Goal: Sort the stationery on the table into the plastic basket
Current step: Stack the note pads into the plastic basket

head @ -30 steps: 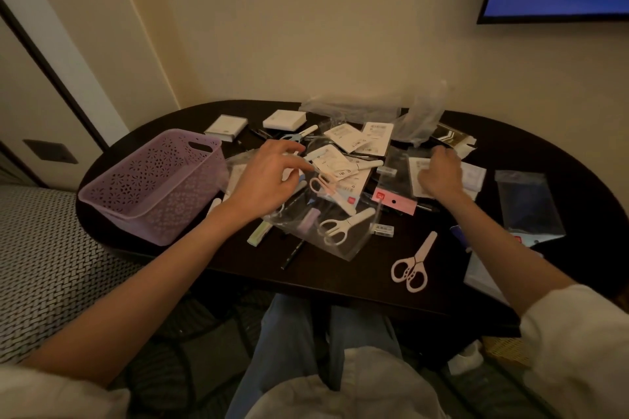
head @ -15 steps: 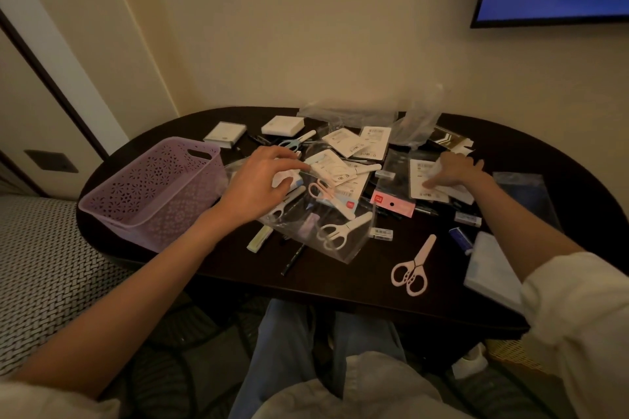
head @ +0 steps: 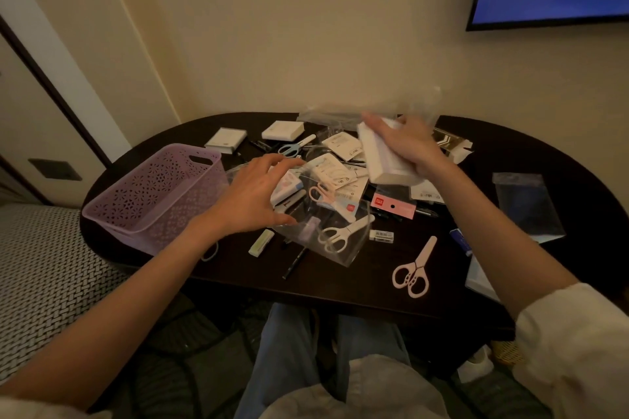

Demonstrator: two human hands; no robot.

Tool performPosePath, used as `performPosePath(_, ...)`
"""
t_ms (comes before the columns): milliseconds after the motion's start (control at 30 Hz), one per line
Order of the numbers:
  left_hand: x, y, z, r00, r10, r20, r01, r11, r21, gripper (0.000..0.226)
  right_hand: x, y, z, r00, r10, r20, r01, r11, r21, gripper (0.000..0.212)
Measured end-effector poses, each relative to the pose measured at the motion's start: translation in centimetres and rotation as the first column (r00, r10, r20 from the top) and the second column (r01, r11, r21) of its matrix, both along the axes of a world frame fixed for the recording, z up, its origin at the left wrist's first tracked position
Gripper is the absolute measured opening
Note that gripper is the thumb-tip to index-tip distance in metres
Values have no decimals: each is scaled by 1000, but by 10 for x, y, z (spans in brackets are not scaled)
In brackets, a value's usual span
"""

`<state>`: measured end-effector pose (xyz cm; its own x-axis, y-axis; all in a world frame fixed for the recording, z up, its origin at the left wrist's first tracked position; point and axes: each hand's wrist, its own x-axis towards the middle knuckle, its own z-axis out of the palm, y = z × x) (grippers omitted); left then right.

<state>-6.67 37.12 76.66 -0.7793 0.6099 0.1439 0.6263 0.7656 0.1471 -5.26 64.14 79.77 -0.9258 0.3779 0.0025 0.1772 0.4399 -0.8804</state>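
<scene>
right hand (head: 406, 143) grips white packet (head: 381, 160), blurred | left hand (head: 252, 197) spread, empty

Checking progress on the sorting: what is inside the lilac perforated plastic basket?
Nothing shows inside the lilac perforated plastic basket; its far inner walls look bare. The near wall hides the floor, so small items lying there cannot be ruled out.

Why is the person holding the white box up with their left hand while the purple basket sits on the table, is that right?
Not quite. The head view shows the right hand holding the white box up. The left hand hovers open over the clutter and grips nothing. The purple basket does sit on the table.
</scene>
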Motion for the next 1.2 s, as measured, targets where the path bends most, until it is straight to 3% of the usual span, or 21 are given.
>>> performPosePath(67, 1, -1, 1, 1000, 7, 19, -6, 1000, -18, 103, 11, -16, 7, 977, 181, 117, -138, 942, -306, 71)
performPosePath(100, 2, -2, 1, 1000, 3, 23, -3, 1000, -29, 105, 16, -21, 6, 959, 250, 133, -158, 863, -481, 67)
performPosePath(200, 5, -4, 3, 998, -23, 61, 26, 998, -56, 110, 31, -26, 5, 896, 429, 112, -97, 436, -895, 41)
performPosePath(233, 6, -6, 4, 996, -30, 85, 36, 997, -65, 112, 35, -25, 6, 869, 488, 87, -89, 326, -941, 35)
performPosePath(300, 6, -9, 6, 990, -49, 135, 62, 994, -92, 115, 42, -24, 7, 825, 564, 2, -118, 176, -977, 48)
performPosePath(367, 5, -12, 7, 979, -68, 193, 92, 988, -121, 120, 45, -24, 5, 798, 601, -48, -131, 96, -987, 63)
performPosePath(433, 3, -14, 6, 970, -74, 231, 109, 984, -141, 125, 48, -28, 4, 772, 634, -49, -172, 133, -976, 58)
performPosePath(567, 3, -14, 6, 968, -85, 234, 121, 982, -142, 130, 53, -37, 4, 764, 623, 169, -289, 564, -773, 37)
performPosePath(667, 4, -12, 6, 964, -92, 252, 127, 983, -130, 130, 51, -41, -6, 773, 573, 273, -320, 724, -611, 31)
performPosePath(767, 4, -9, 6, 964, -80, 254, 119, 982, -144, 133, 46, -44, -23, 834, 428, 349, -282, 873, -398, 42)
performPosePath(833, 2, -9, 5, 964, -78, 253, 119, 981, -152, 136, 41, -52, -35, 861, 377, 342, -255, 901, -351, 47)
performPosePath(1000, 5, -8, 7, 974, -86, 211, 122, 979, -165, 137, 32, -83, -57, 946, 246, 210, -160, 921, -355, 35)
performPosePath(1200, 8, -14, 2, 980, -82, 181, 116, 975, -188, 135, 22, -94, -66, 995, 46, 88, 7, 849, -529, 30)
